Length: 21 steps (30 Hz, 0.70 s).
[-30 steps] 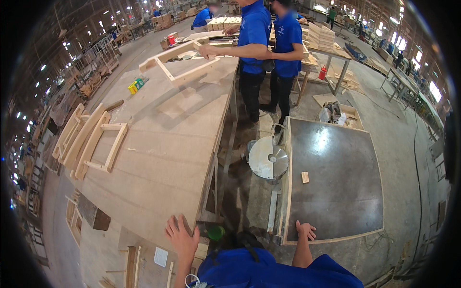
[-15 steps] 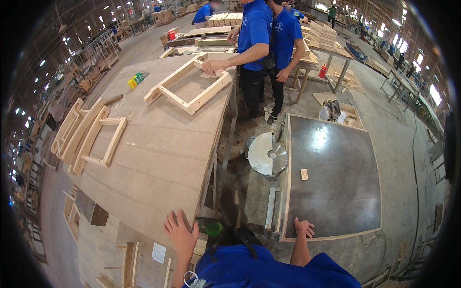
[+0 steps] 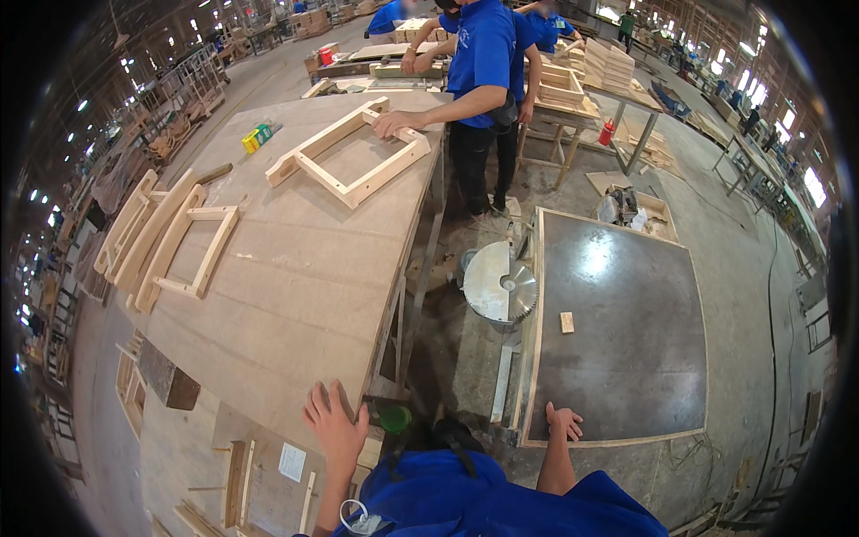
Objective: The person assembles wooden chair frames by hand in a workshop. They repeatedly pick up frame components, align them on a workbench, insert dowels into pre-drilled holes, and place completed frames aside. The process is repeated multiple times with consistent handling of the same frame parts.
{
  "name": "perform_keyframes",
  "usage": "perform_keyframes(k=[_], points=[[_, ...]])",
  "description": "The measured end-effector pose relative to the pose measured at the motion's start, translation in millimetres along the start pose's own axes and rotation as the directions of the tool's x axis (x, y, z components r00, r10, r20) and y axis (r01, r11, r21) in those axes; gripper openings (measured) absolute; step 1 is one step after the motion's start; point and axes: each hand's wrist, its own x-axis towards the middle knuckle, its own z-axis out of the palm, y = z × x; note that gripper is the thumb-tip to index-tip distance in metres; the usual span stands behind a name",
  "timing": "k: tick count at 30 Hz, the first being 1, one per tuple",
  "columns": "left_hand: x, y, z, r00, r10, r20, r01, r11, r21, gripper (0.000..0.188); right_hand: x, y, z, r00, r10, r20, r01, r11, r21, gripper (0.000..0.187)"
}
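My left hand [image 3: 335, 424] rests, fingers spread, on the near right corner of a wide plywood worktable [image 3: 295, 295]. At the near left corner of a dark-topped table [image 3: 626, 358], my right hand [image 3: 564, 421] lies with its fingers stretched out and nothing in them. A small wood block [image 3: 566, 322] sits on that dark top. Farther off on the plywood, a wooden frame [image 3: 349, 154] lies under a co-worker's hand [image 3: 400, 123]. More pale frames [image 3: 195, 255] lean and lie along the table's left edge.
Between the two tables stands a circular saw blade [image 3: 517, 288] with a metal guard. A green and yellow box [image 3: 257, 138] lies on the plywood. Co-workers in blue shirts [image 3: 483, 54] stand at the far end. A paper sheet [image 3: 292, 462] lies at the lower left.
The co-worker's hand has shifted slightly along the frame's rail, and another person's arms now show behind. My hands stay in place; my view has moved slightly.
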Motion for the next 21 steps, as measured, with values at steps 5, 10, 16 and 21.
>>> perform_keyframes(k=[5, 10, 16, 21], points=[[-0.1, -0.2, 1.3, 1.0, 0.006, -0.008, -0.006, 1.0, 0.002, 0.069, 7.8, 0.7, 3.5, 1.0, 0.005, 0.002, -0.005, 0.999, 0.04, 0.131], [-0.4, -0.1, 1.6, 1.0, 0.005, -0.01, -0.005, 1.0, 0.01, 0.07, 19.9, 1.5, 10.4, 1.0, 0.015, 0.005, -0.015, 0.999, 0.048, 0.131], [0.5, 1.7, -0.2, 1.0, 0.001, -0.009, -0.001, 1.0, 0.006, 0.069, 29.1, -0.1, 15.3, 0.999, 0.032, -0.006, -0.031, 0.999, 0.032, 0.132], [0.6, 1.4, -0.2, 1.0, -0.002, -0.005, 0.002, 1.0, 0.002, 0.07, 33.6, 1.1, 17.7, 0.999, 0.034, -0.005, -0.033, 0.999, 0.019, 0.133]])
